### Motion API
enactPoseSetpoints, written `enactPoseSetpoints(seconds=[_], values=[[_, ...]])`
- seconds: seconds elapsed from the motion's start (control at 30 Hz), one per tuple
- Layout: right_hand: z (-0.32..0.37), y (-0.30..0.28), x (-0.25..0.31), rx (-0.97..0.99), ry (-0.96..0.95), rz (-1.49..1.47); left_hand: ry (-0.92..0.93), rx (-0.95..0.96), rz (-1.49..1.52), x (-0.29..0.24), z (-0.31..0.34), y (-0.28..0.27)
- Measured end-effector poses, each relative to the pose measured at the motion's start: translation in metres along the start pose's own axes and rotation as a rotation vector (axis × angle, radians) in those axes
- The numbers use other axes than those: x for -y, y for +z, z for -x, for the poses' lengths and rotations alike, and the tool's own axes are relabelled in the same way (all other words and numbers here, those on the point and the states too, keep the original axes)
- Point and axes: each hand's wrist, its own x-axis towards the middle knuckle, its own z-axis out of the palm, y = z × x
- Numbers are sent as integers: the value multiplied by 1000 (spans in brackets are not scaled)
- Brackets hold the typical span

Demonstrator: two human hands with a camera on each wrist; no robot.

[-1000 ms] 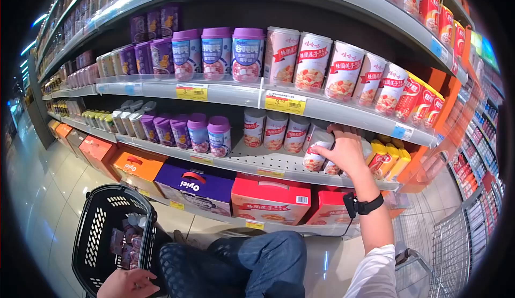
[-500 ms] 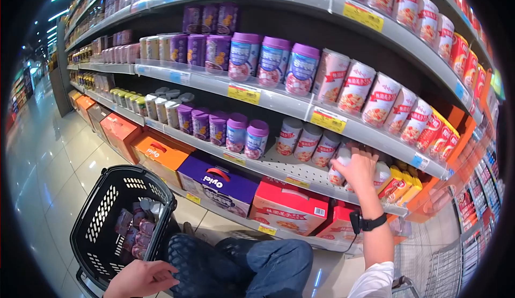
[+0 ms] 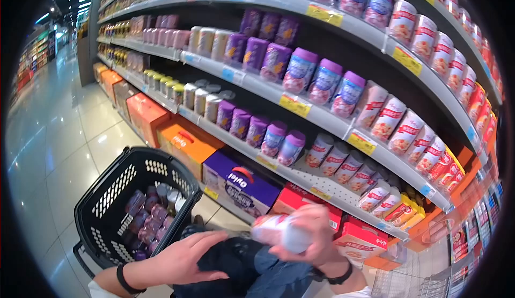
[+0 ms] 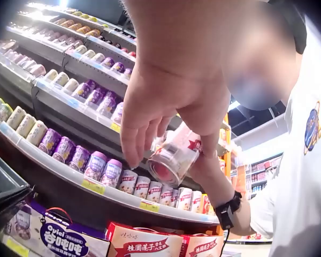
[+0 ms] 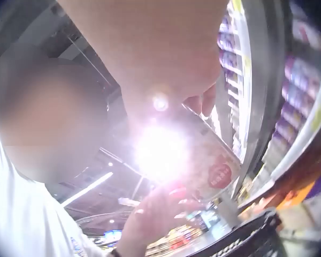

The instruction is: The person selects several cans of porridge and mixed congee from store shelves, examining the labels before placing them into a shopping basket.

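Note:
My right hand [image 3: 317, 236] grips a white can with a red label [image 3: 269, 229] above my lap, its pale lid end turned toward me. My left hand [image 3: 185, 259] is held out beside the black basket [image 3: 110, 193], palm partly down, thumb apart from the straight fingers. In the left wrist view the can [image 4: 174, 156] shows its round end just past the fingers of the left hand [image 4: 168, 101]. Glare covers part of the can [image 5: 216, 174] in the right wrist view. Several pinkish-purple packaged drinks or cans [image 3: 155, 217] lie in the basket.
A shelf edge [image 3: 230, 137] runs along the front, with purple-lidded cups [image 3: 273, 137] and matching white-and-red cans [image 3: 374, 195] on it. Boxed packs [image 3: 241, 182] stand beneath. A wire shopping cart [image 3: 434, 274] is at the lower right.
My right hand has come off the lower shelf with a white-and-red can and moved left and toward me. My left hand has risen and moved inward. The head view has turned left.

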Motion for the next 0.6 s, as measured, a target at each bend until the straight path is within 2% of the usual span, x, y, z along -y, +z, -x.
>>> enactPoseSetpoints(seconds=[0.03,0.1,0.13,0.17,0.23,0.3,0.37,0.43,0.47,0.5,0.53,0.57,0.6], values=[[1,22,13,20,1,-119,-23,-5,10,3,0,3],[5,60,35,107,22,-254,87,-74,-30,8,2,4],[6,78,42,98,14,-340,-43,46,5,13,11,1],[11,96,47,99,35,-395,8,23,31,18,16,0],[10,125,54,74,83,-493,-39,-23,-4,20,28,-9],[5,150,58,81,94,-509,2,-137,4,36,38,-15],[6,175,56,142,115,-614,-165,-86,31,37,52,-28],[5,186,53,292,176,-641,-230,-106,-16,47,63,-36],[7,191,48,308,200,-654,-413,-109,31,47,69,-49],[10,193,42,324,229,-657,-581,-140,84,54,73,-60],[18,194,37,314,313,-667,-665,-220,63,70,81,-67],[27,193,27,288,339,-666,-868,-260,155,80,84,-81],[37,193,16,245,399,-683,-824,-388,143,112,101,-84]])
